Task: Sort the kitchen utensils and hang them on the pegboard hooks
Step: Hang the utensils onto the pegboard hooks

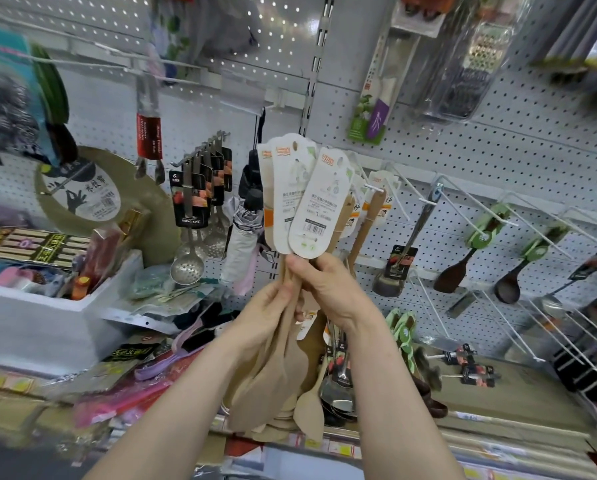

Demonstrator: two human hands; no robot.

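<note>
Shopfloor sorting: you hold a bundle of wooden spatulas [276, 372] upright in front of the pegboard [498, 161], blades down and white card labels [311, 202] fanned out at the top. Your right hand [331, 289] grips the handles just beneath the cards, fingers and thumb curled round them. Your left hand [273, 306] wraps the same handles from the left, slightly lower, and the two hands touch.

Just behind the bundle, to its right, another wooden spatula [369, 216] with a like card hangs on a white wire hook. Further right, long white hooks [463, 209] jut from the board, and a steel ladle [389, 278] and dark spoons with green cards [506, 289] hang among them. Left of the bundle hang a folded umbrella [241, 244] and a row of slotted ladles [186, 268] on black cards. High on the right are a packaged knife with a purple handle [376, 123] and a boxed grater [470, 64].

Below your hands, more steel ladles [338, 396] lie on the shelf [498, 410]. A white foam box [48, 323] of mixed goods stands at the near left.
</note>
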